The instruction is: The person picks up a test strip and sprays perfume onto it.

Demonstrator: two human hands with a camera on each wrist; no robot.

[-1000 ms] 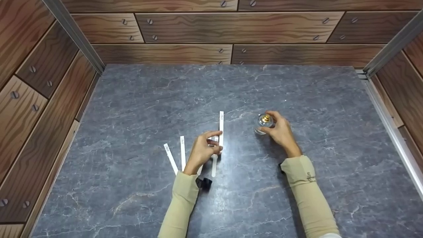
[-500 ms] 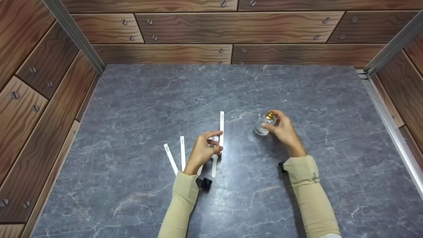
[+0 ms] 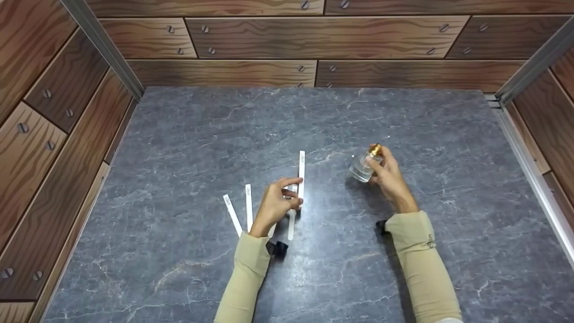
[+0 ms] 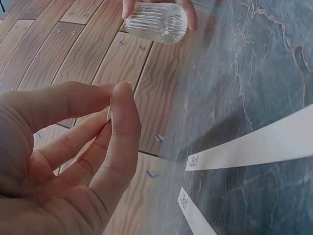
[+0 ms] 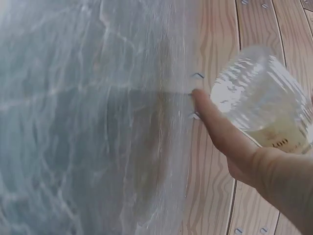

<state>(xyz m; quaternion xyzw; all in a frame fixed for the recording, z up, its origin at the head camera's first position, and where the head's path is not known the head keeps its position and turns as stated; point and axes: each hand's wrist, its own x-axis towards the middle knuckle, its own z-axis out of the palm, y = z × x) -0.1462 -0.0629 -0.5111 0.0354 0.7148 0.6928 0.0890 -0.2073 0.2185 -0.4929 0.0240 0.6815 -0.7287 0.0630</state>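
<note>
Strips (image 3: 239, 214) flat beside left hand (image 3: 273, 207), near edge. Left hand pinches one strip (image 3: 301, 174) upright between thumb and fingers. Farther right, right hand (image 3: 389, 177) grips bottle (image 3: 364, 165), lifted off table (image 3: 188, 143), tilted toward the strip, well apart from it. Judged: strip and bottle both picked up; spraying not done. Open table all round; walls (image 3: 251, 40) far off.

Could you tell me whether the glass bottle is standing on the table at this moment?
No, the right hand holds the glass bottle tilted and lifted above the table, with its shadow lying apart beneath it.
</note>
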